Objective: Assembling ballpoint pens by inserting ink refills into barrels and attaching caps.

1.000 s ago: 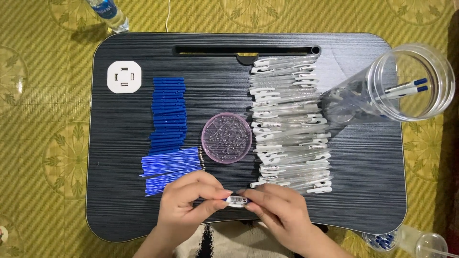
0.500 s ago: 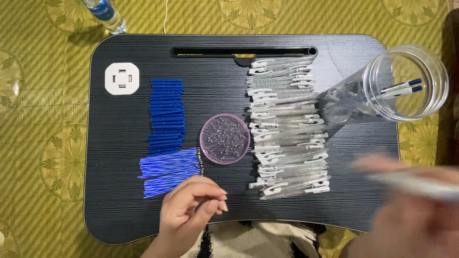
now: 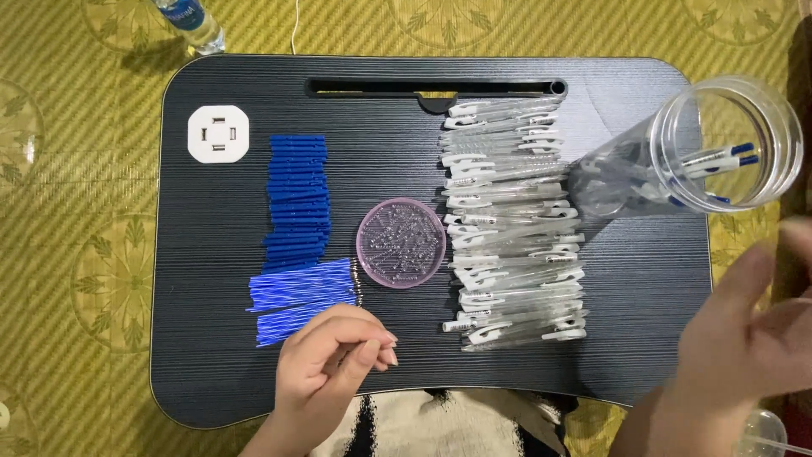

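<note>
Taking the round pink dish (image 3: 401,244) of tiny metal tips as the landmark: far to its upper left a white socket block (image 3: 218,134) sits on the black counter (image 3: 211,364). A column of blue caps (image 3: 296,199) lies just left of the dish. Below that column, at the dish's lower left, is a fan of thin blue refills (image 3: 300,296).

The left hand (image 3: 334,372) rests on the counter below the dish, just under the refills. Its fingers are curled narrow towards the thumb and nothing shows between them.

Right of the dish, touching its edge, lies a long stack of clear pen barrels (image 3: 516,228) with white clips. Further right a clear jar (image 3: 719,152) lies tipped at the counter's corner, with a few finished blue-tipped pens (image 3: 719,156) inside.

The right hand (image 3: 744,347) is well off to the dish's lower right, beyond the counter edge and below the jar. It is blurred, so I cannot tell whether it holds anything.

By my reading this is the gap between one pen and another (both hands are clear of the piles). A fresh piece would call for a fine pinch on a single refill or barrel without disturbing its neighbours.
</note>
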